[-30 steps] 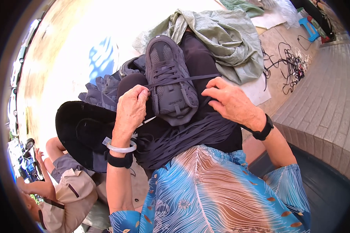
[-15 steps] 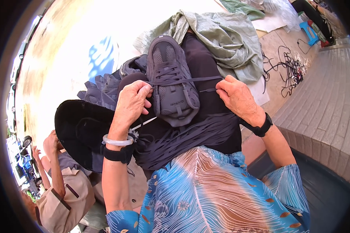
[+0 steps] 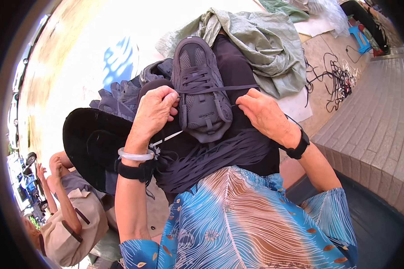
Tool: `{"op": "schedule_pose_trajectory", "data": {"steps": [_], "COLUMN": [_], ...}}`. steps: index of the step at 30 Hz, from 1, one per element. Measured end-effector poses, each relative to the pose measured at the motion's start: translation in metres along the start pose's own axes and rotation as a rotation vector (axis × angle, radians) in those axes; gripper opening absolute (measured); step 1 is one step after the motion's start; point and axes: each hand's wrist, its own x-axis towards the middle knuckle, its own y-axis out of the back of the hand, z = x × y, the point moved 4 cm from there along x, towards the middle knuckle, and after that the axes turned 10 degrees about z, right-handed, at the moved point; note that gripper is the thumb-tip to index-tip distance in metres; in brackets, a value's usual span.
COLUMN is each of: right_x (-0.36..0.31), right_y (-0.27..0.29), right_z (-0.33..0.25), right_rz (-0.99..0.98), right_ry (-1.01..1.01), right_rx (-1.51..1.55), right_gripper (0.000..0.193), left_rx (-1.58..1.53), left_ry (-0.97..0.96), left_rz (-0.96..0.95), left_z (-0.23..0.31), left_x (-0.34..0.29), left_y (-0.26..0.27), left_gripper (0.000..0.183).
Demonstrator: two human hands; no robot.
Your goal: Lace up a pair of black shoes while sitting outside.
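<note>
A dark grey sneaker point(image 3: 206, 115) lies across my lap, its toe pointing away from me. Its flat dark shoelace point(image 3: 199, 80) crosses the tongue, and a loose stretch runs right toward my right hand. My left hand point(image 3: 156, 110) is closed in a pinch at the shoe's left side, on a lace end largely covered by the fingers. Just off the shoe's right side, my right hand point(image 3: 265, 115) pinches a thin lace tip. Nearer my body, a thick bundle of dark laces point(image 3: 220, 157) lies spread over my lap.
More dark sneakers point(image 3: 116, 101) are heaped at the left, beyond a black bowl-shaped item point(image 3: 94, 143). Green-grey sheeting point(image 3: 269, 49) lies ahead. Tangled cords point(image 3: 339, 80) are on the floor by a slatted grey surface point(image 3: 372, 116). Another person point(image 3: 76, 219) sits at lower left.
My right hand has moved left, closer to the shoe, with the lace tip. My left hand stays almost in place. The shoe sits slightly higher in the picture.
</note>
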Motion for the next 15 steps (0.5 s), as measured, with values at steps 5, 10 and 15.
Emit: {"op": "schedule_pose_trajectory", "data": {"steps": [5,10,15], "right_x": [0.027,0.053,0.055], "right_y": [-0.008,-0.008,-0.012], "right_z": [-0.008,-0.008,-0.004], "right_rz": [0.051,0.094,0.131], "right_ry": [0.011,0.032,-0.045], "right_rx": [0.032,0.078,0.21], "right_gripper": [0.008,0.013,0.014], "left_rx": [0.062,-0.024,-0.117], "left_ry": [-0.05,0.023,0.009], "left_rz": [-0.004,0.055,0.032], "left_z": [-0.001,0.002,-0.006], "left_x": [0.001,-0.002,0.002], "left_y": [0.002,0.005,0.002], "left_gripper": [0.024,0.023,0.022]}}
